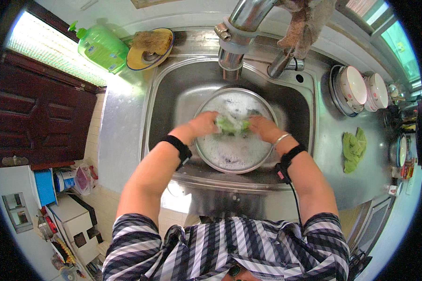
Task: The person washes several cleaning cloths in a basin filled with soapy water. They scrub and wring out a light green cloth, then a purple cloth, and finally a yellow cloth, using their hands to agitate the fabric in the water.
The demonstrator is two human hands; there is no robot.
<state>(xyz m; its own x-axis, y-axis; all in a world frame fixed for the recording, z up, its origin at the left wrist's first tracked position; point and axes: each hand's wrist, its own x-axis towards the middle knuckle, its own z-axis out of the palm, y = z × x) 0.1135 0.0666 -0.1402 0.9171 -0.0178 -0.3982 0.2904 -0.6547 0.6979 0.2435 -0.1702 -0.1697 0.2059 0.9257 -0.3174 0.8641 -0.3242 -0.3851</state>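
Note:
A round metal basin (232, 158) full of sudsy water sits in the stainless steel sink (299, 130). Both my hands are over it, their fingertips in the foam. My left hand (205, 123) is at the left end of a green, blurred thing (228, 124), perhaps a cloth or a leafy vegetable; my right hand (263, 128) is at its right end. Suds partly cover the thing and my fingers, so how firmly each hand grips cannot be told. The metal faucet spout (232, 63) ends just behind the basin.
A green pump bottle (102, 49) and a yellow bowl (132, 59) holding a brown scouring pad (149, 41) stand at the back left. Stacked bowls (353, 84) and a crumpled green cloth (353, 149) are on the right counter. A brown cloth (304, 28) hangs by the second faucet fitting (281, 65).

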